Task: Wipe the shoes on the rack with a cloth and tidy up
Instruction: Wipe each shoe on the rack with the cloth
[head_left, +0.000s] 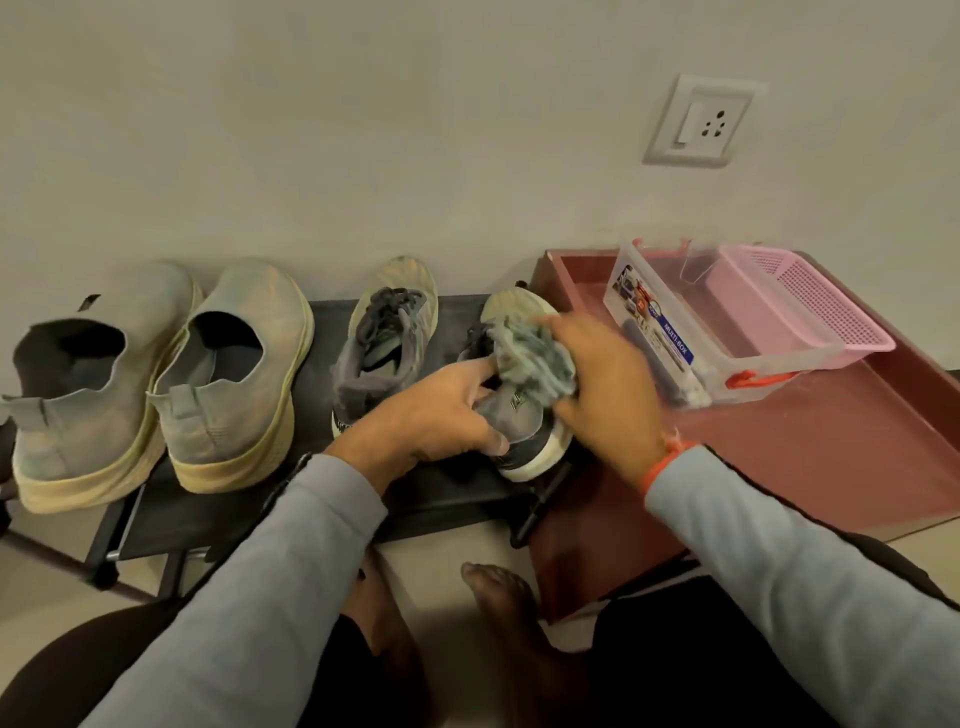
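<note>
Wiping the right-hand laced shoe on the rack

My left hand grips the heel of the grey laced sneaker at the rack's right end, while my right hand holds the crumpled greenish cloth against its tongue. I judge I must next work toward the toe, then do its mate and the two smooth knit slip-ons further left

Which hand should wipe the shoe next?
The right hand: it holds the cloth against the shoe. The left hand grips the shoe's heel, steadying it.
</note>
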